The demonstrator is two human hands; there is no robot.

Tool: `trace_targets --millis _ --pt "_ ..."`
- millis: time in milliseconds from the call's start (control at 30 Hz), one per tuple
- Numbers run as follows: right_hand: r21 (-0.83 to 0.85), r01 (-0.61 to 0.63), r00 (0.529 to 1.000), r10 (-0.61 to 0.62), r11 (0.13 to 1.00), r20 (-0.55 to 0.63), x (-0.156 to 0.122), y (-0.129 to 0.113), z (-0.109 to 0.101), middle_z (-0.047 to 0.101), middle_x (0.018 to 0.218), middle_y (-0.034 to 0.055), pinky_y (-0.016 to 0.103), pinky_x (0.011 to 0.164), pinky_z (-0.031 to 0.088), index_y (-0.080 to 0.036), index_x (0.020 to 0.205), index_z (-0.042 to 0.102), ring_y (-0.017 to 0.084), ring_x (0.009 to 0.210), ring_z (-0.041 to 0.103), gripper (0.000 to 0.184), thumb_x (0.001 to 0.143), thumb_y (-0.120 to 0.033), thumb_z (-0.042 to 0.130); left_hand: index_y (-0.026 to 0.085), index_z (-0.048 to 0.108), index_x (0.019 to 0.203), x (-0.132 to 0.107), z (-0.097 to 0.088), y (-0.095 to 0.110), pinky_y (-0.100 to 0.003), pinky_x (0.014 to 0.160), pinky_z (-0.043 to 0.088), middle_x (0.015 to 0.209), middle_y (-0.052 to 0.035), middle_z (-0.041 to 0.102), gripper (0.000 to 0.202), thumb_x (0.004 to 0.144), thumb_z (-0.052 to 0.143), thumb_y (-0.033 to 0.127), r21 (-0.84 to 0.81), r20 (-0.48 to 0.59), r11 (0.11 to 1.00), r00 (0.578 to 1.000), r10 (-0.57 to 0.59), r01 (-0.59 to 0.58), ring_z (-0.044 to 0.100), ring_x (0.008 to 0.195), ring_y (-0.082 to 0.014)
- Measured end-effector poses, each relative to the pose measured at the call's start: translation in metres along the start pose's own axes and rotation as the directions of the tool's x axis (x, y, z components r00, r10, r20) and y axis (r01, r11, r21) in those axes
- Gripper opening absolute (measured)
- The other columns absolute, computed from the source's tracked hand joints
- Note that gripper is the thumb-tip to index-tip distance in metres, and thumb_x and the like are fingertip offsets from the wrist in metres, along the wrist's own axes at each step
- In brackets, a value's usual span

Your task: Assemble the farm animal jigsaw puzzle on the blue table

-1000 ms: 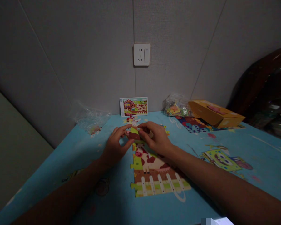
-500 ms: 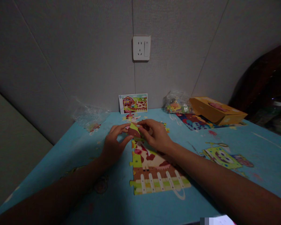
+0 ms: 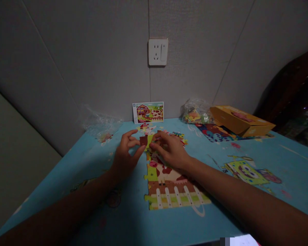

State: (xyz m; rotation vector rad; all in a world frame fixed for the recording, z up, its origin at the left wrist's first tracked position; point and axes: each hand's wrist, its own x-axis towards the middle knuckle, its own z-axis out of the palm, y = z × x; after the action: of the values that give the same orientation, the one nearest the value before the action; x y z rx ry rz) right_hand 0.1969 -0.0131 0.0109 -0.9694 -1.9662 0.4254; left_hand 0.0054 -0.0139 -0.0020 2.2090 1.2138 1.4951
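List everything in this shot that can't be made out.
Head view only.
1. The puzzle piece: pinched between left hand and right hand; fingers cover most of it.
2. The puzzle: top edge under the right hand.
3. The card: print too small.
4. The dark object at right: dim, cut by the frame edge.

Wall socket point(image 3: 158, 51); picture card point(image 3: 148, 112) leaning on wall; clear plastic bag point(image 3: 99, 124); bag of pieces point(image 3: 195, 112) beside yellow box point(image 3: 241, 124); blue cartoon tablecloth point(image 3: 284, 160).

Dim, underexposed: left hand point(image 3: 124, 155), right hand point(image 3: 173, 153) and the puzzle piece point(image 3: 146, 140) they pinch show little detail. Weak overhead light reaches wall point(image 3: 92, 61) and table point(image 3: 284, 160); the wide lens stretches the edges.
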Motion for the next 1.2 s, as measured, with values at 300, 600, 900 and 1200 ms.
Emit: trace_targets --millis 300,600,900,1200 --pt "-0.024 -0.004 0.999 0.005 1.000 0.036 0.002 0.002 -0.001 0.066 0.065 -0.0003 0.026 0.061 0.040 -0.017 0.077 0.062 0.013 0.059 0.057 0.011 0.082 -0.027 0.063 0.020 0.067 0.105 0.002 -0.002 -0.004 -0.031 0.076 0.046 0.088 -0.0027 0.068 0.022 0.094 0.049 0.026 0.100 -0.009 0.994 0.999 0.049 -0.048 0.059 0.080 -0.0166" --pt "-0.310 0.114 0.979 -0.054 0.944 0.197 0.002 0.014 -0.012 0.061 0.114 0.0155 0.045 0.091 0.042 -0.012 0.123 0.056 0.029 0.105 0.053 0.051 0.075 -0.028 0.066 0.021 0.074 0.084 0.014 -0.018 -0.018 -0.037 0.076 0.042 0.077 -0.0025 0.072 0.035 0.086 0.039 0.015 0.206 0.129 0.968 0.985 0.115 -0.141 0.056 0.074 -0.0192" --pt "-0.495 0.107 0.932 0.085 0.863 0.351 0.002 0.023 -0.014 0.051 0.130 0.0189 0.055 0.101 0.033 -0.014 0.135 0.050 0.036 0.122 0.043 0.065 0.072 -0.025 0.062 0.022 0.074 0.088 0.010 -0.013 -0.027 -0.038 0.080 0.043 0.077 -0.0037 0.072 0.029 0.083 0.047 0.013 0.159 0.470 0.944 0.863 0.186 -0.290 0.057 0.076 -0.0193" --pt "-0.492 0.098 0.928 0.099 0.865 0.359 0.001 0.022 -0.014 0.054 0.130 0.0183 0.057 0.102 0.031 -0.015 0.134 0.051 0.036 0.123 0.043 0.064 0.072 -0.024 0.062 0.027 0.069 0.114 0.020 -0.040 -0.025 -0.035 0.086 0.049 0.105 -0.0082 0.065 0.027 0.087 0.063 0.028 -0.120 0.722 0.932 0.614 0.319 -0.342 0.060 0.096 -0.0203"
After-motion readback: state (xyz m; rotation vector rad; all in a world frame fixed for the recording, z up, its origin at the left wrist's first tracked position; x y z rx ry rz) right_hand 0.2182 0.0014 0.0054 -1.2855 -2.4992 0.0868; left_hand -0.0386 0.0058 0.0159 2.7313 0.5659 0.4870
